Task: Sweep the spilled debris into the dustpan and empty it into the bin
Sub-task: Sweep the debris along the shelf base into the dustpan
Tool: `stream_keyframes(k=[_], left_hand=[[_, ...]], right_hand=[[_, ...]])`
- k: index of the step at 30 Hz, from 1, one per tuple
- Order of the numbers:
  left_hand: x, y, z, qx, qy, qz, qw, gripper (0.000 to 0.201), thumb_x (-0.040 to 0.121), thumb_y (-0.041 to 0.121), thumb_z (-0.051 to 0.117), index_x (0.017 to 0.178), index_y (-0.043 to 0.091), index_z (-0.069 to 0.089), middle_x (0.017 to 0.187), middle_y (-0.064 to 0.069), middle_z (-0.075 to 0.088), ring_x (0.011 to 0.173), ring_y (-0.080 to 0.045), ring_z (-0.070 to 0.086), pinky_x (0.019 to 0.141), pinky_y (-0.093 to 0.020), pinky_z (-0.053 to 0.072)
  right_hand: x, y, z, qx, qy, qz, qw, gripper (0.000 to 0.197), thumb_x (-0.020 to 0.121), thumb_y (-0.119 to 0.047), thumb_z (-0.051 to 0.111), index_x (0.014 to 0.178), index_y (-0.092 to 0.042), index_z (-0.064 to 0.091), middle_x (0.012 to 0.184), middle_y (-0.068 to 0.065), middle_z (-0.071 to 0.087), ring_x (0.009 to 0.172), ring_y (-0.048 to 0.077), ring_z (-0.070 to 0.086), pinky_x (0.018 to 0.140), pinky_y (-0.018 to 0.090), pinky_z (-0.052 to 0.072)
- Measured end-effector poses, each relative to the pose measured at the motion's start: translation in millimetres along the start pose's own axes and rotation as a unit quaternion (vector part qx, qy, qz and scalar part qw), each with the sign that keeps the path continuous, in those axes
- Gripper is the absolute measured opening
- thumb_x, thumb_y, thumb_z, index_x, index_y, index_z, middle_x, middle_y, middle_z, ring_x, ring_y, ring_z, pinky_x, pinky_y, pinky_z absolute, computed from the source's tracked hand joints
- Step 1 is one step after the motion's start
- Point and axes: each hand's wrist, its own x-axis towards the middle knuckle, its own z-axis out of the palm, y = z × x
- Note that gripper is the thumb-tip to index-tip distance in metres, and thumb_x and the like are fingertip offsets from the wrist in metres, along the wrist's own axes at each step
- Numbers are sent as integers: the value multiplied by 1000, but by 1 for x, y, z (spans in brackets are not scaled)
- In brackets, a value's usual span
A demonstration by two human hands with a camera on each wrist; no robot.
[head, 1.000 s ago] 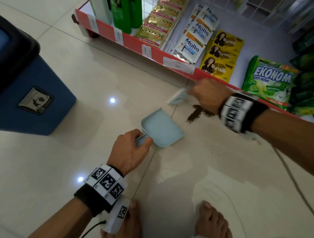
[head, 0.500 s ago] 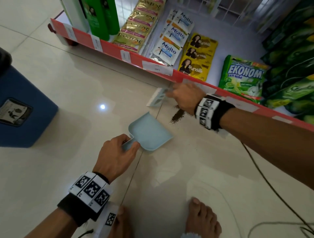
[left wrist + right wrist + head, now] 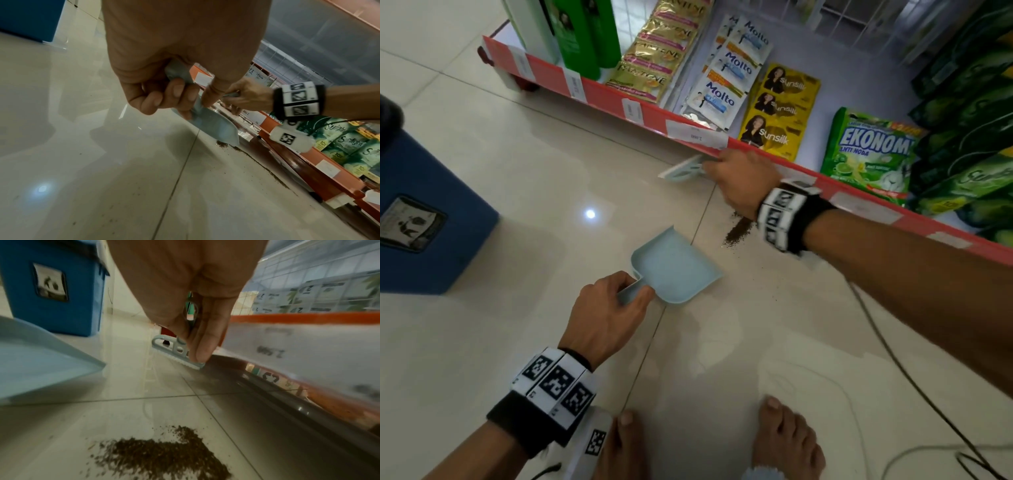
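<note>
My left hand (image 3: 609, 305) grips the handle of a pale blue dustpan (image 3: 676, 267) that lies on the tiled floor, its open edge toward a small dark heap of debris (image 3: 738, 231). In the left wrist view the fingers (image 3: 164, 99) curl round the handle and the dustpan (image 3: 216, 128) reaches the debris (image 3: 222, 144). My right hand (image 3: 739, 178) holds a small pale blue brush (image 3: 683, 169) beyond the heap, close under the red shelf edge. In the right wrist view the brush (image 3: 179, 352) is off the debris (image 3: 160, 456).
A blue bin (image 3: 424, 219) stands on the floor at the left. A low red-edged shelf (image 3: 619, 102) with sachets and green packs runs along the back and right. Two bare feet (image 3: 787, 442) are at the bottom. A thin cable (image 3: 911, 380) trails at the right.
My right hand with the brush has drawn away from the heap, nearer the shelf edge. The left hand keeps the dustpan in place.
</note>
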Motion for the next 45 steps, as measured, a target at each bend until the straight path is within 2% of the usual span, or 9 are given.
stream_keyframes(k=[7,11,17,21,24,28,35,41,45], left_hand=[[1,5,-5,-5,6,8,1000,48,88,48,59,65,7,51,51,3,45,46,-11,37,47,-24,28],[-7,-6,-11,10,5,12,1000,47,80,53,52,63,9,49,49,3,45,45,-12,37,46,-26,28],[-18,-17,-16,29,9,7,1000,49,76,55,47,64,8,55,47,3,48,42,-11,40,44,-24,28],[-25,-17,-17,34,12,0,999,40,82,46,59,62,12,53,48,1,51,45,-16,45,46,-27,31],[-30,-15,-18,37,6,3,999,44,75,55,51,61,14,53,48,2,50,45,-16,46,46,-27,30],[-31,-14,-17,22,10,0,1000,56,66,65,39,63,11,55,49,1,50,46,-15,46,47,-27,30],[-21,-7,-11,18,0,7,1000,59,67,64,39,63,7,54,48,2,48,44,-13,42,46,-26,28],[-9,7,2,13,-9,23,1000,45,84,46,63,61,9,52,46,5,48,43,-10,42,46,-25,28],[-2,14,9,10,-9,37,999,40,87,38,65,59,13,50,45,7,47,42,-7,42,45,-23,27]], right_hand=[[-12,6,6,-31,-67,35,997,31,99,-11,44,124,-7,62,115,16,65,105,36,64,91,43,53],[-53,34,3,-16,-96,29,995,33,94,-11,49,124,-14,63,108,12,67,99,32,63,83,40,54],[-55,10,8,108,-6,-42,993,33,102,-12,44,131,-16,59,86,5,49,73,25,51,60,33,39],[-44,-14,24,91,-25,-90,991,37,102,-18,45,138,-16,53,92,7,41,85,20,37,69,33,32],[-47,-11,26,137,-40,-88,986,36,101,-34,48,133,-20,54,95,6,40,89,19,35,75,31,32],[-63,17,26,133,-46,-74,987,24,103,-28,44,114,-15,61,89,7,45,82,23,43,76,43,43],[-107,82,17,111,-39,-73,990,22,99,-19,52,111,-8,67,91,10,54,86,25,49,76,46,48],[-88,62,8,100,48,-27,993,30,105,-23,43,116,-5,65,102,16,64,92,33,59,81,43,50],[-63,37,9,-16,-23,43,999,18,100,-8,44,110,-3,58,98,17,64,85,33,64,68,40,51]])
